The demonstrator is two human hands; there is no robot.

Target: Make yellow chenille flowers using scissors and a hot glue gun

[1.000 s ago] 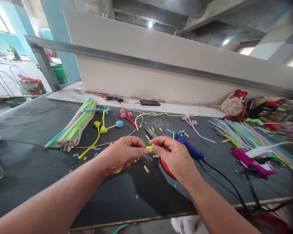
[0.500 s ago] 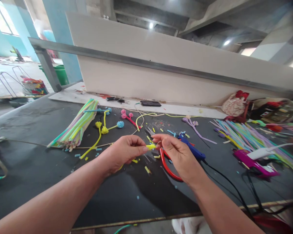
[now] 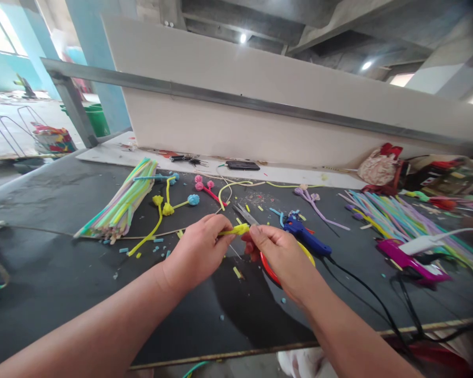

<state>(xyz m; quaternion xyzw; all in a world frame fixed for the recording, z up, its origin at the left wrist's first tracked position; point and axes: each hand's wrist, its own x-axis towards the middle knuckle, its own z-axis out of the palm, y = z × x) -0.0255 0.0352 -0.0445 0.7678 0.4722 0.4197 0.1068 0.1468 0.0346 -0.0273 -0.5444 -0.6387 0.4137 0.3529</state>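
Green, yellow and lilac pipe cleaners lie bundled on the tabletop, toward its rear left corner. Left hand and right hand pinch a yellow pipe cleaner between front and rear edges; a blue glue gun lies right.

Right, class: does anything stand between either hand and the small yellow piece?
Nothing visible does: the left hand and the right hand both touch the yellow piece. The scissors lie lower, partly hidden by the right hand, not in between.
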